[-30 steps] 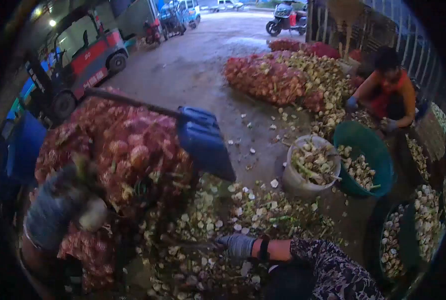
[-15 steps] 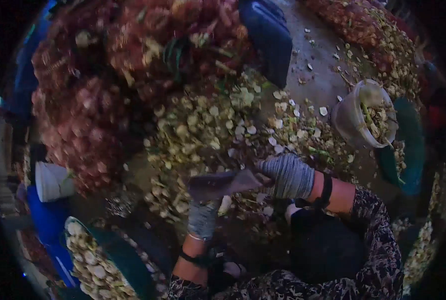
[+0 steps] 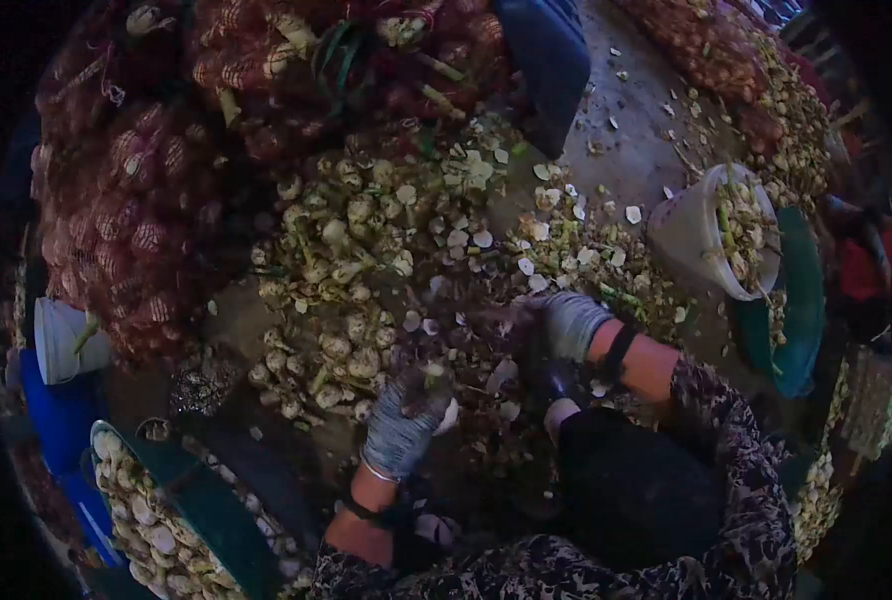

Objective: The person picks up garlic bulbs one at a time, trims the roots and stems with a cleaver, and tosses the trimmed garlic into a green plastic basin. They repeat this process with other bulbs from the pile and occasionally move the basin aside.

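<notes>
My left hand point(image 3: 400, 428), in a grey knitted glove with dark fingers, is closed around a garlic bulb point(image 3: 449, 416). White parts of it show beside the fingers. My right hand point(image 3: 568, 326), gloved the same way, is to the right above the littered floor. Its dark fingertips are blurred, and what they hold, if anything, cannot be made out. A heap of garlic bulbs with stalks point(image 3: 341, 235) lies in front of my hands. Cut stems and pale trimmings point(image 3: 576, 245) are scattered beyond my right hand.
Red mesh sacks of garlic point(image 3: 131, 230) stand at the left and back. A white bucket point(image 3: 681, 235) with trimmings leans at the right beside a green tub point(image 3: 801, 310). At lower left are a green basket of bulbs point(image 3: 206, 500) and a small white bucket point(image 3: 61, 340).
My hands have moved apart. The dark, blurred shape that stretched between them no longer shows. White parts of a bulb now show at my left hand, and the view has shifted slightly.
</notes>
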Tool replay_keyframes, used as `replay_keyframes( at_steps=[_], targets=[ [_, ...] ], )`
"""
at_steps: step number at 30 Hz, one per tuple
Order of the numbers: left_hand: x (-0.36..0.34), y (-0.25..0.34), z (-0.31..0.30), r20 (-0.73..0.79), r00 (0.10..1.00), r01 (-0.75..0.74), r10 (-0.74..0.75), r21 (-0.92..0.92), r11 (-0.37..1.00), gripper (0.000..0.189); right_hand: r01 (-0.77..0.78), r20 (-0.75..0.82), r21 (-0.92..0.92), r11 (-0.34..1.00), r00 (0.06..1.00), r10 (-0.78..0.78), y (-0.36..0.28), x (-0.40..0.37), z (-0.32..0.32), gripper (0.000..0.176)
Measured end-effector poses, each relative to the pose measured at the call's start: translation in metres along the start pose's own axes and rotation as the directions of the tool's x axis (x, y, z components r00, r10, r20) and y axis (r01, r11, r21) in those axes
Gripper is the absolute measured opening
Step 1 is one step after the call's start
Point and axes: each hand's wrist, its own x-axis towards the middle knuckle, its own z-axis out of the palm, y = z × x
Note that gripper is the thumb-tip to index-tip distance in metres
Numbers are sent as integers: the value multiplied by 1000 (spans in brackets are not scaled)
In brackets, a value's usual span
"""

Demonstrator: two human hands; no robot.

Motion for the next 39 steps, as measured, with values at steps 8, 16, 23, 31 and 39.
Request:
replay_keyframes(
  at_steps=[8,16,23,31,39],
  targets=[
    [22,4,20,82,939,-333,334,-20,943,64,223,-184,439,871,971,-155,-78,-11,-22,42],
    [26,-10,5,-4,837,-523,548,291,801,67,-201,186,968,152,976,109,-50,14,10,42],
    [49,-4,30,-29,986,-167,166,-317,934,58,45,-189,697,715,974,123,-20,21,37,32],
    [62,-68,14,192,939,-345,286,480,807,45,224,-351,-22,974,911,-217,-48,-48,-22,14],
    [43,-71,19,336,919,-358,205,495,792,46,331,-193,-118,936,917,-349,-51,-44,-5,17]
  ],
)
